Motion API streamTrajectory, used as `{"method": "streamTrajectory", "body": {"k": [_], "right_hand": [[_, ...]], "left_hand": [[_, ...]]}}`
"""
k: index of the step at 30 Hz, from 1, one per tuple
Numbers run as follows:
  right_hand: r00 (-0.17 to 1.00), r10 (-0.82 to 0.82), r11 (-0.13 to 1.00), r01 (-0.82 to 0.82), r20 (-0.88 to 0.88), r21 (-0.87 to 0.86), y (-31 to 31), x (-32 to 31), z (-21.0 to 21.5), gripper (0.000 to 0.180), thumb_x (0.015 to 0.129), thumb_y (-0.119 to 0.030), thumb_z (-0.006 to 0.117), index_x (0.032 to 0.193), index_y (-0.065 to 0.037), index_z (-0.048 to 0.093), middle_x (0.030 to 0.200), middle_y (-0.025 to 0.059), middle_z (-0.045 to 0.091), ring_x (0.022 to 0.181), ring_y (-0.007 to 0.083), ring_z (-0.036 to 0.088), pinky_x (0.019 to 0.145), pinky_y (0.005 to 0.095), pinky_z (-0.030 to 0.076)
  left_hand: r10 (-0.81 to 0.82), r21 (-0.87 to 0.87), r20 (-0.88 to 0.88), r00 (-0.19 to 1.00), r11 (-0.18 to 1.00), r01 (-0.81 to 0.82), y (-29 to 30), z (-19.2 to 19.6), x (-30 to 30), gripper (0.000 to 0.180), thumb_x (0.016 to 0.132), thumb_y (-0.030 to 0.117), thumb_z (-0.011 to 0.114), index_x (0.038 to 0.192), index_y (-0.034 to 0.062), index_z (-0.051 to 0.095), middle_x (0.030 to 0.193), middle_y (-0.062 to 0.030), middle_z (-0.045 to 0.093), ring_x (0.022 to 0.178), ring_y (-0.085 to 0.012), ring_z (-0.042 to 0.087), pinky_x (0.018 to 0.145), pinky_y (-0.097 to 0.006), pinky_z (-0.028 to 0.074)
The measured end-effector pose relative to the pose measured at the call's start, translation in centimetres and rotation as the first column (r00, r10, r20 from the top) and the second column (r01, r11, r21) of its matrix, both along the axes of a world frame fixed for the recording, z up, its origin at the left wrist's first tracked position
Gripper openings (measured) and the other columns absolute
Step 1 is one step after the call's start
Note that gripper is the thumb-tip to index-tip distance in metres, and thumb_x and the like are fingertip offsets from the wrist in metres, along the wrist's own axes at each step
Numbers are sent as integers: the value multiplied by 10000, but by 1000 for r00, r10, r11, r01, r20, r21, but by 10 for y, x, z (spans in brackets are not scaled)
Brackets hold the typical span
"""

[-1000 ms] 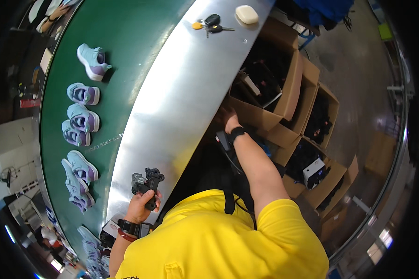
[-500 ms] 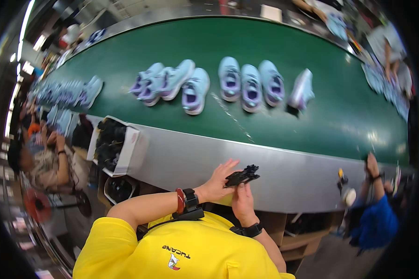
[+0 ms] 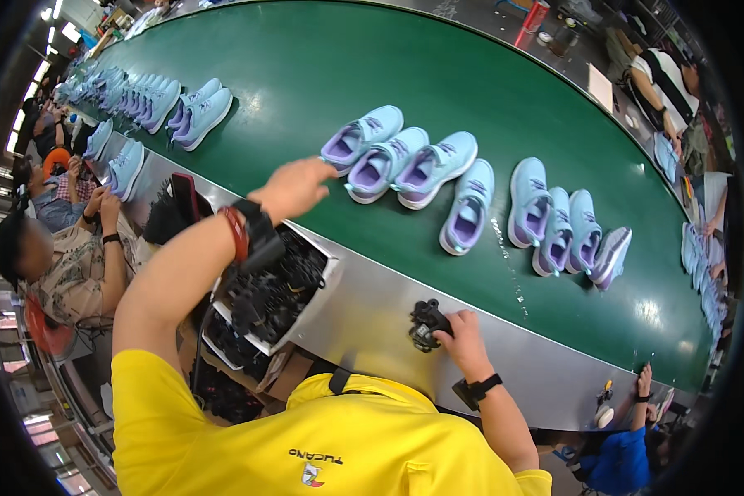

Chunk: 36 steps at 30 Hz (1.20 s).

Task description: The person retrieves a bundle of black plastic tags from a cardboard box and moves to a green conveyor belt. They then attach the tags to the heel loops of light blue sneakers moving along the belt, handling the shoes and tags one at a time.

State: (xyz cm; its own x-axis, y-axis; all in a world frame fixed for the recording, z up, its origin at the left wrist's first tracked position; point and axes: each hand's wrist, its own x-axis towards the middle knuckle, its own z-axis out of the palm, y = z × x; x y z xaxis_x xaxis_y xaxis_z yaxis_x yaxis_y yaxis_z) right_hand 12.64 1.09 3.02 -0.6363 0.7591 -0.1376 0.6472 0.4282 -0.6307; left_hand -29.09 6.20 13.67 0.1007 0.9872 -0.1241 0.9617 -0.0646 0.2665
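Observation:
My left hand (image 3: 296,188) stretches out over the near edge of the green belt (image 3: 322,62). Its fingers and thumb look apart and somewhat blurred, at the heel of the leftmost light blue and purple shoe (image 3: 362,139) in the group before me; whether they touch it I cannot tell. Lower down, over the metal ledge (image 3: 372,285), my right hand (image 3: 468,345) is closed round a bundle of small black plastic parts (image 3: 427,325). More shoes of the same kind stand to the right, with one striped-looking shoe (image 3: 611,258) tipped on its side.
Below my left forearm stands a white box (image 3: 310,304) full of black parts. Another row of shoes (image 3: 149,103) lines the belt at far left, beside a seated co-worker (image 3: 78,264). A person in blue (image 3: 616,463) reaches to the belt at right. Others work across it.
My left hand has left the black parts and swung up and left to the shoes. My right hand keeps the bundle. The view has turned, so the shoes appear farther right.

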Motion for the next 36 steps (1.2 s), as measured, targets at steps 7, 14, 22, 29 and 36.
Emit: {"method": "streamTrajectory", "body": {"k": [7, 14, 22, 29, 36], "right_hand": [[988, -152, 977, 150, 0, -153, 9, -6, 2, 197, 693, -95, 722, 870, -28, 668, 848, 121, 628, 866, 315, 553, 761, 383, 456], [878, -479, 644, 351, 0, -680, 66, -100, 78, 67, 843, -65, 602, 880, -9, 604, 757, 60, 638, 688, 144, 602, 608, 252, 480], [844, -509, 447, 92, -169, -890, 102, -286, 51, 415, 946, -87, 420, 1353, -40, 357, 737, 81, 596, 505, 118, 557, 450, 237, 441], [740, -641, 460, 156, -205, -874, 94, -313, 27, 393, 968, -90, 398, 1357, -43, 374, 753, 66, 577, 529, 103, 548, 474, 225, 454], [802, -568, 411, 81, -185, -908, 90, -316, 21, 369, 960, -90, 426, 1326, -42, 435, 691, 31, 559, 516, 80, 522, 473, 223, 440]], "left_hand": [[-443, -38, -219, 869, 894, 447, 80, -54, -102, 315, 784, 33, 523, 1089, 107, 553, 1215, -89, 509, 972, -296, 563, 788, -403, 488], [-557, -18, -15, 830, 830, 557, 91, -97, -125, 131, 777, 64, 509, 902, 90, 539, 986, -59, 582, 841, -265, 589, 706, -371, 497], [-464, 129, -7, 886, 878, 461, 53, -110, -119, 67, 754, 110, 553, 805, 77, 525, 718, -71, 548, 623, -250, 609, 551, -362, 497], [-397, 108, 8, 918, 913, 394, 51, -113, -123, 73, 744, 97, 578, 799, 77, 534, 702, -78, 558, 628, -257, 624, 539, -365, 500], [-343, 114, 35, 939, 934, 337, 47, -115, -120, 72, 746, 113, 566, 793, 87, 518, 703, -69, 544, 640, -258, 612, 563, -384, 484]]}}
